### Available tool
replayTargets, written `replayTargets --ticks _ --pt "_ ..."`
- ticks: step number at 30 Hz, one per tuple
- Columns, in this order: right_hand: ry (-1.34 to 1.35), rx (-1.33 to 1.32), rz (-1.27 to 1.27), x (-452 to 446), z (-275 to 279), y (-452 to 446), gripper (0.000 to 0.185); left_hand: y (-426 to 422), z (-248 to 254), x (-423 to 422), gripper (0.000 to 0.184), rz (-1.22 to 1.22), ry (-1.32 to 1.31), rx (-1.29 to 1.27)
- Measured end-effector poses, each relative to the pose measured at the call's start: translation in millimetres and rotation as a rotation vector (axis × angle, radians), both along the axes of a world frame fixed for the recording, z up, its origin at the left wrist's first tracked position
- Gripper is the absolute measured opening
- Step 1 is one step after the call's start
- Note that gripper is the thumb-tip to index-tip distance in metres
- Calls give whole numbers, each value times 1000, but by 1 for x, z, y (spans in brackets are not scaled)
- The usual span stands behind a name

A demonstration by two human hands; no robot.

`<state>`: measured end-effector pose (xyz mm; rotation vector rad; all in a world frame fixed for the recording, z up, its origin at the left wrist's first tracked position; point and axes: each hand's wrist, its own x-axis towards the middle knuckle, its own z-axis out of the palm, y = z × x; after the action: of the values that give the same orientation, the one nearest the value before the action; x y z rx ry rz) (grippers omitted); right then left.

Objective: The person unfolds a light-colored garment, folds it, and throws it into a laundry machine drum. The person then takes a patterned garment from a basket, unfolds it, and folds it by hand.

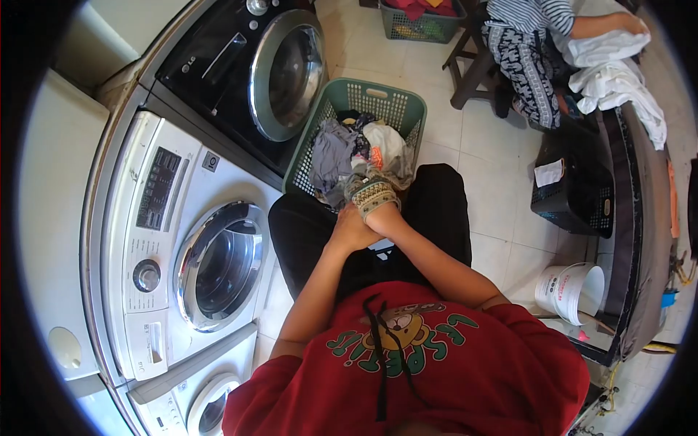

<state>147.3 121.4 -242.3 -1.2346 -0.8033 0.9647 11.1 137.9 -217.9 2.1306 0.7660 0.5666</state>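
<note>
patterned cloth [371, 192] | olive-beige | bunched around the right hand [382, 217]

Room over tiles [480, 178] right of green basket [402, 109], black machine [218, 73] at left.

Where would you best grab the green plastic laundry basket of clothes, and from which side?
Probably the oval slot in the far wall of the basket, coming from beyond it: that opening makes a natural handle and is uncovered by the grey and white clothes, while black-trousered knees flank the near end.

Red short-sleeved top [480, 356], black drawstrings [380, 396], cartoon bear print [416, 330], pale-edged green lettering [438, 356]; plain black trousers [447, 218].
</note>
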Motion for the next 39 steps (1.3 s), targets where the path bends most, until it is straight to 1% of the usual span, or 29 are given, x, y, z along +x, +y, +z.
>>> replayTargets --ticks 3,7,8,9,10,12,13,17,18,22,24,25,27,28,29,30,31,32,33,36,37,38,39 --pt "-264 -28 168 -5 -5 -1 39 -1 4 -1 47 73 -43 -32" --pt "-618 -74 372 -4 -8 -6 43 4 -6 -3 40 143 12 -278" --pt "-620 -76 371 -1 -2 -8 43 10 -17 -5 34 224 -82 -258" --pt "-534 -177 462 6 5 -14 43 18 -27 -9 30 306 -176 -238" --pt "-446 -276 553 12 15 -20 42 22 -14 -11 30 307 -177 -239" --pt "-261 -469 733 19 28 -25 41 28 13 -16 29 398 -356 -483" --pt "-260 -469 736 17 26 -27 41 30 20 -18 29 401 -356 -482" --pt "-709 -328 318 8 11 -37 44 33 40 -20 29 318 -547 -639" --pt "-707 -331 316 4 4 -39 44 31 45 -19 29 317 -545 -642" --pt "-839 -22 73 -19 -37 -30 43 24 66 -7 31 225 -669 -772" --pt "-683 -379 317 -5 -58 -20 35 27 74 -12 32 224 -647 -774" --pt "-681 -379 318 5 -57 -12 35 33 71 -15 32 225 -645 -775" --pt "-465 -272 327 28 -47 14 27 52 63 -24 30 373 -573 -613" --pt "-462 -272 328 37 -30 25 27 65 64 -32 31 403 -553 -620" --pt "-376 -216 167 47 4 37 19 79 66 -42 32 433 -533 -626" --pt "-290 -159 6 56 41 49 13 88 81 -50 33 474 -437 -642" --pt "-202 -100 -154 66 65 60 12 89 96 -53 35 478 -494 -630" --pt "-134 172 -158 77 75 70 11 90 106 -54 36 482 -552 -619" --pt "-135 175 -158 72 89 70 11 90 109 -53 36 481 -554 -617" --pt "-177 463 -207 38 147 66 12 87 114 -49 39 529 -718 -676" --pt "-189 558 -223 33 154 66 14 86 114 -48 39 544 -771 -697" --pt "-191 560 -222 38 150 68 14 85 109 -50 39 543 -774 -696" --pt "-94 449 -213 47 138 72 14 86 96 -53 40 550 -769 -722"
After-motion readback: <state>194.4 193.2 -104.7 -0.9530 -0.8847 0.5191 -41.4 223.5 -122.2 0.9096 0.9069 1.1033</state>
